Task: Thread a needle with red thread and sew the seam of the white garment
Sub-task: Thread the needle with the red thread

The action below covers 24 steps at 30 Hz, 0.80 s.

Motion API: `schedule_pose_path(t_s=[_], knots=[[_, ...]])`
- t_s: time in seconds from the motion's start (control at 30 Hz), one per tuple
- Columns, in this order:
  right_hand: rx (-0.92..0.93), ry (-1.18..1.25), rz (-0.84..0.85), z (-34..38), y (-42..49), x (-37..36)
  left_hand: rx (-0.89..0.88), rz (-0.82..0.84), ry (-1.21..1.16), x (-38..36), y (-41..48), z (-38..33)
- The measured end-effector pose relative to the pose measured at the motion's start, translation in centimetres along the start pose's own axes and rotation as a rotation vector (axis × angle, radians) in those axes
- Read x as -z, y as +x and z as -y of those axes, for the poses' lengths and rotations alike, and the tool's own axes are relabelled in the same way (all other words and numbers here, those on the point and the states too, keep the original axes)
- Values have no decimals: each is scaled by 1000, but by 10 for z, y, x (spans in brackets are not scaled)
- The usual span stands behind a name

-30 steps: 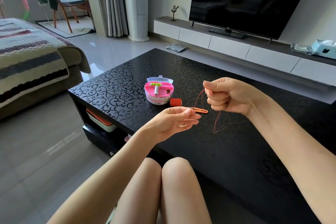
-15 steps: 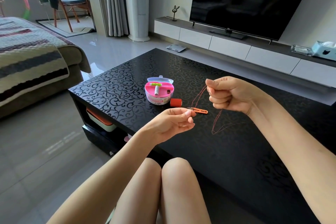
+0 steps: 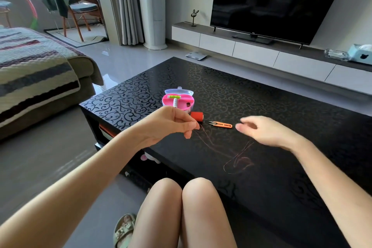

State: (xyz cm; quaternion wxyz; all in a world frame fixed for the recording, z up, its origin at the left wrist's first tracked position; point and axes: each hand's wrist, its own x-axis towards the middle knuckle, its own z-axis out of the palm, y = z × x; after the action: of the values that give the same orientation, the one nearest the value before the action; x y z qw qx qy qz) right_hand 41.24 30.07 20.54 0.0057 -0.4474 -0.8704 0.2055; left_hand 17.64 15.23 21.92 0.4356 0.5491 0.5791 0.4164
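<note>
My left hand point(image 3: 175, 125) hovers over the black table's near-left part and pinches the red thread point(image 3: 237, 161) at its fingertips; the needle itself is too small to make out. The thread trails down to the right and lies in loose loops on the table. My right hand point(image 3: 261, 130) is blurred, with fingers loosely spread and nothing in it, just right of the orange thread snips point(image 3: 221, 125). A red thread spool point(image 3: 197, 116) lies beside the pink sewing kit box point(image 3: 178, 102). The white garment is not in view.
The black patterned coffee table point(image 3: 261, 96) spans the middle of the view, with my knees at its near edge. A sofa with a striped blanket point(image 3: 34, 70) stands left. A TV point(image 3: 277, 0) on a low console is behind.
My right hand has let go of the thread and dropped lower with its fingers spread. The thread has fallen into loops on the table. My left hand still pinches its end.
</note>
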Motion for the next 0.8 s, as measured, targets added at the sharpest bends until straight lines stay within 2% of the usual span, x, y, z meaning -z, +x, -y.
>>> schedule_pose_path(t_s=[0.07, 0.13, 0.2, 0.3, 0.43, 0.67, 0.8], knots=[[176, 404, -35, 31, -8, -2, -9, 50, 140, 4, -3, -15], [371, 767, 85, 64, -16, -4, -11, 70, 223, 6, -5, -28], [512, 901, 216, 90, -20, -13, -15, 66, 283, 10, -7, -38], [498, 947, 280, 111, -23, -27, -6, 40, 348, 17, -13, -43], [405, 894, 199, 117, -27, -34, -3, -16, 350, 24, -25, -44], [430, 850, 23, 117, -37, -36, 1, -48, 238, 25, -33, -41], [449, 859, -15, 119, -40, -32, 7, -55, 199, 26, -35, -37]])
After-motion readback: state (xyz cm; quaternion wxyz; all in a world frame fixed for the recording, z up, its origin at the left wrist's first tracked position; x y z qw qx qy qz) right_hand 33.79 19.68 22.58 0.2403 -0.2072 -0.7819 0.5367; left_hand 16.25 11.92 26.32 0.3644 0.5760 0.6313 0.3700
